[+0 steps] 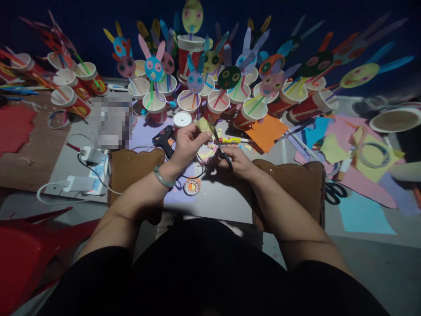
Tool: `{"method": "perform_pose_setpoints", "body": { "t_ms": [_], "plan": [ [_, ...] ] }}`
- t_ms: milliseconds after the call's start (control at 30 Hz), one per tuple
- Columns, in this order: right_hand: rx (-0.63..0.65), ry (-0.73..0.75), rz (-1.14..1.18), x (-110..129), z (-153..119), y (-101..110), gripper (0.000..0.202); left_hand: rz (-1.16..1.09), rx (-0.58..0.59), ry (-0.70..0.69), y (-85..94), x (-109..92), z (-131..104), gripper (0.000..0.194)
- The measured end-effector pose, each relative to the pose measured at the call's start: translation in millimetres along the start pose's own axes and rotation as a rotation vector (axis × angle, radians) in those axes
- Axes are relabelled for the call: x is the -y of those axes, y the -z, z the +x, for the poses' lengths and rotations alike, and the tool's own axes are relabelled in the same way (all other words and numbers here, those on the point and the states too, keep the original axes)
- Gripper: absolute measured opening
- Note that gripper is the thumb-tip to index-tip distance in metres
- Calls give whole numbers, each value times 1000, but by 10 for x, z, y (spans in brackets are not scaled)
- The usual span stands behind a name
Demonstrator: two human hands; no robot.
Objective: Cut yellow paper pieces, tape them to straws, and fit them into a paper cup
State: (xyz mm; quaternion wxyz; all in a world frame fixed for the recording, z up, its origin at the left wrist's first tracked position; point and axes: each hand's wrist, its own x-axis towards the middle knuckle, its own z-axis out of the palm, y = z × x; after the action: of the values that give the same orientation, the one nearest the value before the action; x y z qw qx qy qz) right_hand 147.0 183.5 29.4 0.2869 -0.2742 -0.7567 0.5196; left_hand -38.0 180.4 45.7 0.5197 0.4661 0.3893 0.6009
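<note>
My left hand (193,141) pinches a small piece of yellow paper (205,125) above the middle of the table. Close to its right, my right hand (237,162) is closed around the handles of a pair of dark scissors (225,155). The blades point up and left, beside the paper's right edge; I cannot tell whether they touch it. Below and left of my left hand lies a black glue gun (163,139). A yellow marker (230,141) and paper scraps lie behind my right hand. A small round dial (191,187) sits near the table's front edge.
Several red paper cups (154,107) with paper rabbit heads on straws line the back. At left are a power strip (98,177) with chargers and a red chair (29,259). Coloured paper (368,188), tape (374,155) and other scissors (335,192) lie at right.
</note>
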Motion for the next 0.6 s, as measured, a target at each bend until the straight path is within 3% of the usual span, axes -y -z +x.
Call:
{"method": "perform_pose_setpoints", "body": {
  "t_ms": [600],
  "plan": [
    [11, -4, -2, -4, -2, 4, 59, -36, -16, 6, 29, 37, -10, 36]
  ]
}}
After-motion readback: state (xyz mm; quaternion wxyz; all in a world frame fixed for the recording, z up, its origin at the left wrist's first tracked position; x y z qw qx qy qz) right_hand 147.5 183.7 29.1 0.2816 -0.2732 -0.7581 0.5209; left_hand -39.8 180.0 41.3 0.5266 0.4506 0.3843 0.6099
